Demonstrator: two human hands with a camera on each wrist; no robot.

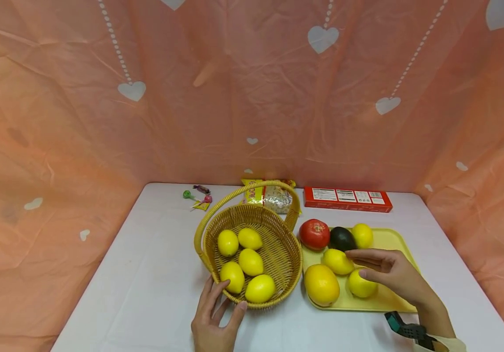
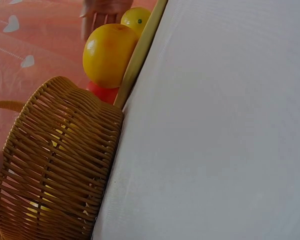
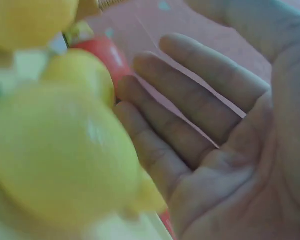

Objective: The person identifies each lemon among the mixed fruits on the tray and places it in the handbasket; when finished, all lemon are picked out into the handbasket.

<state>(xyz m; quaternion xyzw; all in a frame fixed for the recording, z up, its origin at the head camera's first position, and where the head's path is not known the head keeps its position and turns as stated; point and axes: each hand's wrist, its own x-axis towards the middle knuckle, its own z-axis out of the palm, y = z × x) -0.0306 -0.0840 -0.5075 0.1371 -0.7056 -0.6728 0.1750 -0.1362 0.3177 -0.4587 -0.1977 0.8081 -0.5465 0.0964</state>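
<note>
A wicker basket [image 1: 280, 234] with a tall handle stands mid-table and holds several lemons [image 1: 251, 262]. My left hand [image 1: 214, 322] rests its index finger and thumb on the basket's near rim; in the left wrist view only fingertips show at the edge. My right hand [image 1: 394, 274] hovers over a yellow tray [image 1: 385, 239], fingers nearly straight and palm turned toward two lemons, holding nothing. One lemon [image 1: 337, 261] lies by its fingertips; another yellow fruit [image 1: 361, 283] is below the thumb. In the right wrist view, a blurred yellow fruit [image 3: 65, 155] sits beside the open palm.
The tray also bears an orange [image 1: 321, 285], a red pomegranate-like fruit [image 1: 315, 234], a dark avocado [image 1: 342, 239] and a yellow fruit [image 1: 362, 235]. Behind are a red box [image 1: 347, 199], a snack bag [image 1: 273, 199] and lollipops [image 1: 208, 199]. Pink curtain [image 1: 234, 98] surrounds the table.
</note>
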